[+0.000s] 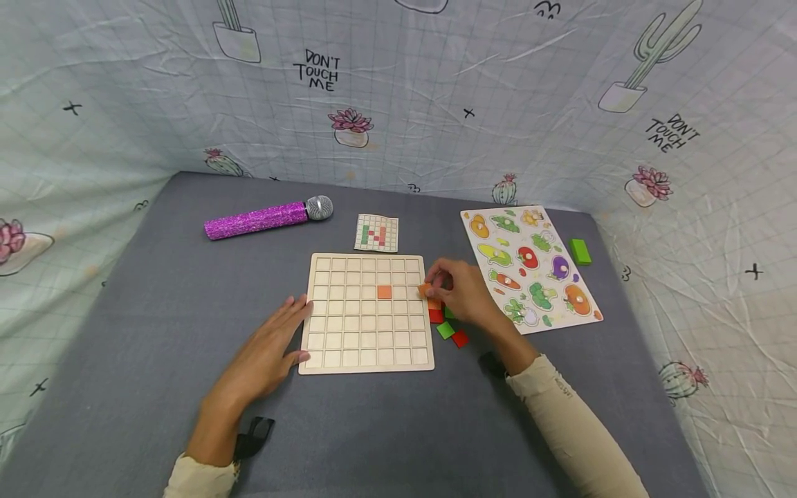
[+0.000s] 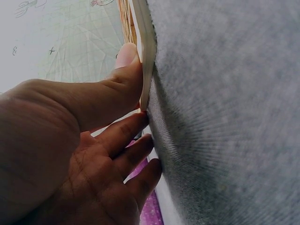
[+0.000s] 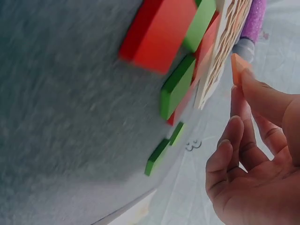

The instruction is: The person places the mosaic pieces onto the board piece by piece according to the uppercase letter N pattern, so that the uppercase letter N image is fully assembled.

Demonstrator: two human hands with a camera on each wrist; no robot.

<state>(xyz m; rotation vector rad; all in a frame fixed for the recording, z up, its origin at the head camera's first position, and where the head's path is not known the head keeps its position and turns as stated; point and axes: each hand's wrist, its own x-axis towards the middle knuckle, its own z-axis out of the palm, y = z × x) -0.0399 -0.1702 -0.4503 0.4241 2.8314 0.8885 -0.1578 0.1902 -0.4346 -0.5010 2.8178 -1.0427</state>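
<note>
A wooden grid board (image 1: 367, 332) lies on the table, with one orange square tile (image 1: 385, 292) in a cell of its upper right part. My left hand (image 1: 264, 349) rests at the board's left edge, its thumb (image 2: 126, 65) and fingertips touching the rim. Between thumb and forefinger, my right hand (image 1: 463, 290) pinches another orange tile (image 3: 238, 69) just over the board's right edge. Beneath and beside that hand lie loose tiles: a red one (image 1: 460, 338), a green one (image 1: 445, 330) and several more, partly hidden by the hand.
Behind the board lies a small pattern card (image 1: 376, 233) with coloured squares. A glittery purple microphone (image 1: 258, 220) is at the back left. To the right are a vegetable puzzle board (image 1: 529, 266) and a green block (image 1: 580, 252). Printed cloth (image 1: 398, 90) hangs behind the table.
</note>
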